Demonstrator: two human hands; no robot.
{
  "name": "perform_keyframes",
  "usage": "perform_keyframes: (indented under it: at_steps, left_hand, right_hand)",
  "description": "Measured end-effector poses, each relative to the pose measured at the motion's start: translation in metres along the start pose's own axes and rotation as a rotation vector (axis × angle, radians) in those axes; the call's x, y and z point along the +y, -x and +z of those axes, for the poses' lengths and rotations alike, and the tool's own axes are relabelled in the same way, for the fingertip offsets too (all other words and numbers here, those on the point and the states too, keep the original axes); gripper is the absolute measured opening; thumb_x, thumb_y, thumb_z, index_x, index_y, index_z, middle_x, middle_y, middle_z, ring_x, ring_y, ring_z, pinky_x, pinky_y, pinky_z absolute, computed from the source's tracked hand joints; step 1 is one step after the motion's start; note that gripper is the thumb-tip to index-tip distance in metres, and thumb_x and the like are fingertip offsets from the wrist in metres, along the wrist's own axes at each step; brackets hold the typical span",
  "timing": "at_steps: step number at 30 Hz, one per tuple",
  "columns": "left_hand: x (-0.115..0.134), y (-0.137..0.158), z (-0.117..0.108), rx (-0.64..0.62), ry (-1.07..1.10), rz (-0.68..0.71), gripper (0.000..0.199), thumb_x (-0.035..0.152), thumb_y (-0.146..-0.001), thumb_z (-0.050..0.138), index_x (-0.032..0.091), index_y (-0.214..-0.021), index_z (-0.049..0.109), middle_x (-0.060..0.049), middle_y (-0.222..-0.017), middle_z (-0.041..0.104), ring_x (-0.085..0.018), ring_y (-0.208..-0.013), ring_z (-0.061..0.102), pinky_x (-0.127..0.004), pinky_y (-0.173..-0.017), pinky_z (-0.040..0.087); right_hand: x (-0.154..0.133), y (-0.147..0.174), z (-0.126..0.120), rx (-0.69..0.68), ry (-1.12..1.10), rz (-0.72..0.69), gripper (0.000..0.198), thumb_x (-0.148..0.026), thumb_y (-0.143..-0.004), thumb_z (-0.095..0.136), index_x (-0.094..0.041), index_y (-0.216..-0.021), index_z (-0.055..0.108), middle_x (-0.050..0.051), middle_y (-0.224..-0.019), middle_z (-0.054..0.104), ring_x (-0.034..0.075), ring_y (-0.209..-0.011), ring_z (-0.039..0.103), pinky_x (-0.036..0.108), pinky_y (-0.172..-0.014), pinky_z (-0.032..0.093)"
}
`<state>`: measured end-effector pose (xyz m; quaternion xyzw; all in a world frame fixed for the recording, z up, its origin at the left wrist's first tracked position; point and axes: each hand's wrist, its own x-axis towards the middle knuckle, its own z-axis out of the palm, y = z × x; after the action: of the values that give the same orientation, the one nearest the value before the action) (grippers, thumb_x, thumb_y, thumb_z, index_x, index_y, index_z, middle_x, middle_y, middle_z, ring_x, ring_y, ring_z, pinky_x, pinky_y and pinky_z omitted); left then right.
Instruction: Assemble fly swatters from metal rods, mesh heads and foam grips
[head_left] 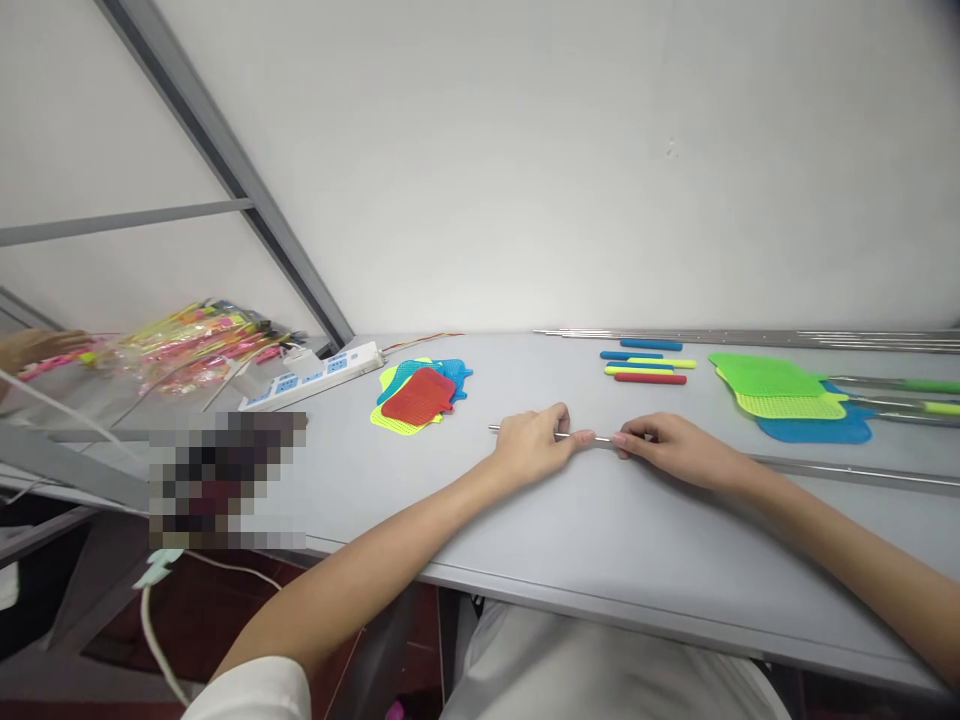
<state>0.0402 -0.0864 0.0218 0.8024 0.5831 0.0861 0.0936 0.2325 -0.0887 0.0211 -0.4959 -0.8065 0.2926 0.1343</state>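
A thin metal rod runs between my two hands, low over the grey table. My left hand is closed around it, with a short end sticking out to the left. The fingertips of my right hand pinch the rod a little further right. Beyond my left hand lies a small pile of fly swatter heads, a red one on top of blue and yellow ones. Past my right hand rest several coloured handle grips, including a red grip and a dark blue grip.
On the right lie fly swatters with a green head and a blue head. Metal rods line the wall; more rods lie by my right forearm. A power strip and bagged swatters are left, near another person's hand.
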Motion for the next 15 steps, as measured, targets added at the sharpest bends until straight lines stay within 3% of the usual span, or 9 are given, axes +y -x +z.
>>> perform_keyframes:
  at_steps: [15]
  left_hand:
    - [0.0063,0.0055,-0.0030,-0.035,-0.057,0.086,0.039,0.052,-0.078,0.023,0.023,-0.095,0.040,0.001,-0.068,0.056,-0.018,-0.070,0.055,-0.026,-0.061,0.033]
  right_hand:
    - [0.0008,0.0009,-0.0004,-0.015,-0.007,0.008,0.043,-0.050,-0.076,0.029,-0.019,-0.065,0.057,-0.001,-0.057,0.049,0.011,-0.052,0.039,0.022,-0.048,0.027]
